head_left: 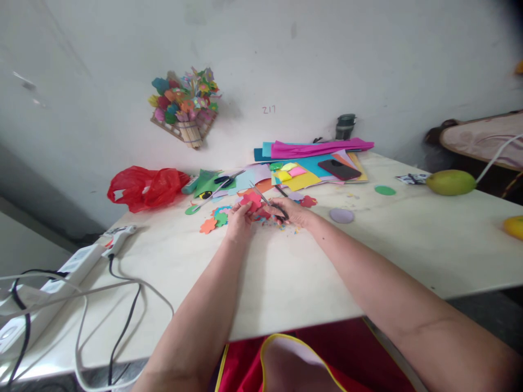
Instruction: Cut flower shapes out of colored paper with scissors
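Note:
My left hand (pixel 242 219) pinches a red paper flower (pixel 250 202) over the middle of the table. Close beside it, my right hand (pixel 291 211) is closed round the dark handles of a pair of scissors (pixel 280 213), whose blades point up and left past the flower. Below and around the hands lie small paper scraps. An orange paper flower (pixel 208 226) and a green paper flower (pixel 221 219) rest left of my left hand. Another red paper flower (pixel 308 201) sits just beyond my right hand. A pale purple paper disc (pixel 341 215) lies to the right.
Coloured sheets (pixel 310 166), a phone (pixel 339 169) and a second pair of scissors (pixel 229 178) lie at the back. A red plastic bag (pixel 147 188) is at left, near a power strip (pixel 69 272) with loose cables. A green mango (pixel 450 182) sits at right.

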Motion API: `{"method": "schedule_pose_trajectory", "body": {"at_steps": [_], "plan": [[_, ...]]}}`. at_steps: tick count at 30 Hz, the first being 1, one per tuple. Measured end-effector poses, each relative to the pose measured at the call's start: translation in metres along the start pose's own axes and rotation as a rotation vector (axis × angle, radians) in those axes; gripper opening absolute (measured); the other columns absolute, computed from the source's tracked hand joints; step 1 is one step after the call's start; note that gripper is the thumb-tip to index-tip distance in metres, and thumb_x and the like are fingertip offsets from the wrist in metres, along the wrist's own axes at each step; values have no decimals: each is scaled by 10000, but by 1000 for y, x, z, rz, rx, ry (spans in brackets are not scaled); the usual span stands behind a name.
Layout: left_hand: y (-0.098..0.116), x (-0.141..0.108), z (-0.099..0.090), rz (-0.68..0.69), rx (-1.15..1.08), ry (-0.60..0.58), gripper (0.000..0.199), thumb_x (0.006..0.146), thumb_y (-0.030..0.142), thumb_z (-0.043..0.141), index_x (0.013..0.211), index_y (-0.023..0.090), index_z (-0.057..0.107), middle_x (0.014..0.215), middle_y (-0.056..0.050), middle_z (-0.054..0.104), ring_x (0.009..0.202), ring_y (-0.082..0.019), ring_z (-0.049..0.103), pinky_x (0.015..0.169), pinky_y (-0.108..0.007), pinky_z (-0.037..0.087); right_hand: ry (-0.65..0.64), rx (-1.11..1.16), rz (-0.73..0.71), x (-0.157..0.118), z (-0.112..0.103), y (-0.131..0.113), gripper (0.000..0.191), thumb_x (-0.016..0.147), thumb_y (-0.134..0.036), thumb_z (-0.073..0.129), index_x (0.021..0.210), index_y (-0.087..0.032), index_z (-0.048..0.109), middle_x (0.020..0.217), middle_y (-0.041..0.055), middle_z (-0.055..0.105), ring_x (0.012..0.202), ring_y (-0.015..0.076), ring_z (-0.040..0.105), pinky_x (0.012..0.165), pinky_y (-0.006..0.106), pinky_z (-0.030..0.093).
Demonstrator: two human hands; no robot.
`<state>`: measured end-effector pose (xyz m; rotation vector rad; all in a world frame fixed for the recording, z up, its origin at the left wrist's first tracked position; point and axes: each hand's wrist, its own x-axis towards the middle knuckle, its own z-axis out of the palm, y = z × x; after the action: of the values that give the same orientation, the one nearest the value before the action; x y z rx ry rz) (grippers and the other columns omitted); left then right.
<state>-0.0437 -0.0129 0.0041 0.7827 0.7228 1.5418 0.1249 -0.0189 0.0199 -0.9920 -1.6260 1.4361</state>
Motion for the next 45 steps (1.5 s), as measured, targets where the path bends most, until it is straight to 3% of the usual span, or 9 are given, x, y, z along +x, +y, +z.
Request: {"method": "schedule_pose_trajectory", "body": {"at_steps": [7, 16, 33, 45], "plan": [[2, 0, -3, 9, 106, -39, 249, 614, 221, 823, 711, 170, 599, 684, -25, 709, 695, -198, 711, 722, -364, 605, -12, -22, -26, 3, -13, 5, 338, 835, -453, 696, 765, -174, 517, 475, -48, 524, 345, 60, 442, 290, 160, 216], [2, 0, -7, 40, 113, -127, 237, 564, 238, 852, 649, 173, 641, 656, -38, 705, 648, -192, 687, 692, -343, 589, -186, -64, -37, -7, -34, 3, 395, 829, -528, 677, 780, -163, 534, 542, -23, 581, 369, 57, 469, 306, 158, 262], [3, -1, -5, 24, 122, -142, 361, 463, 275, 921, 601, 152, 611, 607, -19, 678, 559, -131, 644, 615, -256, 546, -237, -142, 27, -9, -38, -4, 334, 827, -460, 683, 820, -147, 567, 533, -31, 568, 391, 74, 492, 348, 180, 330], [1, 3, -11, 57, 150, -148, 295, 543, 268, 889, 603, 162, 620, 641, -25, 689, 596, -138, 650, 637, -274, 556, -214, -110, 25, -10, -33, -4, 320, 850, -451, 687, 826, -150, 582, 551, -25, 578, 399, 72, 496, 321, 172, 298]]}}
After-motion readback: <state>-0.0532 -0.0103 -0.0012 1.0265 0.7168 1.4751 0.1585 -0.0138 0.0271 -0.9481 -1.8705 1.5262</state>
